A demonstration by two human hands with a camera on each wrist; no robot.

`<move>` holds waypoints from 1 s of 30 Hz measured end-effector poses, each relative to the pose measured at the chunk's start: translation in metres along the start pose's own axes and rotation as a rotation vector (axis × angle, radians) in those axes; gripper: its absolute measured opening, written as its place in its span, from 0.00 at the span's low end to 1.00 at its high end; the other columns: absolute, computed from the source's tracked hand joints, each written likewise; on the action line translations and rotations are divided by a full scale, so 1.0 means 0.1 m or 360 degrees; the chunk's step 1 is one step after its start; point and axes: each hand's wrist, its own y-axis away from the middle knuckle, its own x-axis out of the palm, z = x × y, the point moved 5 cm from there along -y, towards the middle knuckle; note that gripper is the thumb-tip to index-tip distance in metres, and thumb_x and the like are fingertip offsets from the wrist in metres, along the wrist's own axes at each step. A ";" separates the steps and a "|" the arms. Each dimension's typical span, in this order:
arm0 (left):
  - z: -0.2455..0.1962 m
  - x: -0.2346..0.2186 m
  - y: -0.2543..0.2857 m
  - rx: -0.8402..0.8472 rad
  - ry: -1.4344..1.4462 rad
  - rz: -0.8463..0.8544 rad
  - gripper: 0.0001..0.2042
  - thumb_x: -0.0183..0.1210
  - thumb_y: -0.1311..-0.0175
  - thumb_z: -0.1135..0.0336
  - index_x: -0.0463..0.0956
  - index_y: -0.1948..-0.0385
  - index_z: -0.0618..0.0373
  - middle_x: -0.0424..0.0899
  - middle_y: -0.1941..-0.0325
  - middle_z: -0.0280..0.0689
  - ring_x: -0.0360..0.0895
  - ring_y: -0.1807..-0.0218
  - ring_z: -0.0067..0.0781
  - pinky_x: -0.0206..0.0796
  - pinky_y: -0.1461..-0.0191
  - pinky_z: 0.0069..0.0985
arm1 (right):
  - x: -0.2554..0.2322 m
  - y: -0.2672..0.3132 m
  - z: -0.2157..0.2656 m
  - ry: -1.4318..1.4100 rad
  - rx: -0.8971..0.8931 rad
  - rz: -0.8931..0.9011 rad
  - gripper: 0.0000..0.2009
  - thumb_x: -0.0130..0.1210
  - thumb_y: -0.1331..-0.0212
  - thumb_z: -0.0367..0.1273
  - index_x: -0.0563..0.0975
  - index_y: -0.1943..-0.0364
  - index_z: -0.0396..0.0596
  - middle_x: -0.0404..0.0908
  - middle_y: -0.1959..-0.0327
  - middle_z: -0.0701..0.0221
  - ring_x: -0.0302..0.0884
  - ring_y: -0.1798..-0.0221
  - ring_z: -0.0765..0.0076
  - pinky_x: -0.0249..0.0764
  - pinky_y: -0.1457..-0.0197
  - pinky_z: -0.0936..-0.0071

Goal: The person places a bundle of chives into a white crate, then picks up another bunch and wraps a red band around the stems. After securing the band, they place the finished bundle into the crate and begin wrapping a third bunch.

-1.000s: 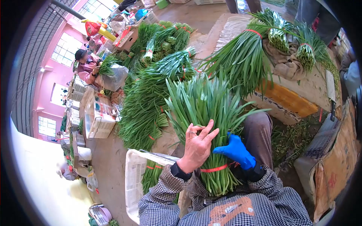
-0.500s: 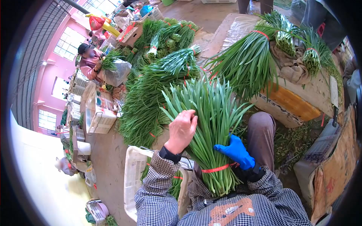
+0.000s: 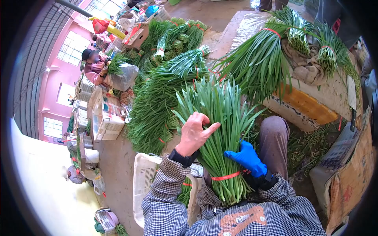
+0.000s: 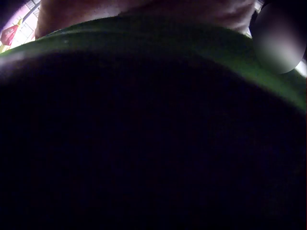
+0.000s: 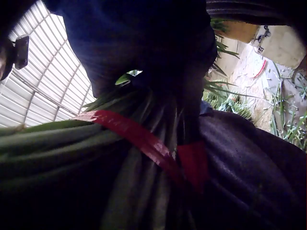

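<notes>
A thick bunch of garlic chives (image 3: 220, 145) stands upright against the person's lap, leaves up and cut stems down. A red band (image 3: 225, 176) circles it near the stem ends. My right hand (image 3: 248, 158), in a blue glove, grips the bunch just above this band, thumb across the front. In the right wrist view the red band (image 5: 129, 132) runs over the stems below the dark glove (image 5: 139, 48). My bare left hand (image 3: 195, 133) is at the left side of the leaves, thumb spread out and index finger bent. The left wrist view is mostly dark.
A large heap of chives (image 3: 161, 98) lies ahead on the left. Banded bunches (image 3: 256, 59) rest on a board at the right, near a knife (image 3: 351, 98). A white crate (image 3: 143, 192) stands by my left arm. Another person (image 3: 94, 67) sits at the far left.
My left hand swung leftward off the front of the bunch, then came back to the leaves' left side with the thumb spread. The right hand keeps its grip, and the bunch stays in place.
</notes>
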 end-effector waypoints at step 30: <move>0.64 -0.69 0.00 -0.0665 0.1250 -0.0312 0.10 0.46 0.30 0.70 0.73 0.54 0.63 0.83 0.68 0.36 0.61 0.81 0.07 0.55 0.79 0.08 | -0.03 0.01 -0.06 0.0016 -0.0018 -0.0025 0.24 0.66 0.52 0.34 0.74 0.49 0.40 0.77 0.52 0.59 0.77 0.52 0.63 0.71 0.45 0.68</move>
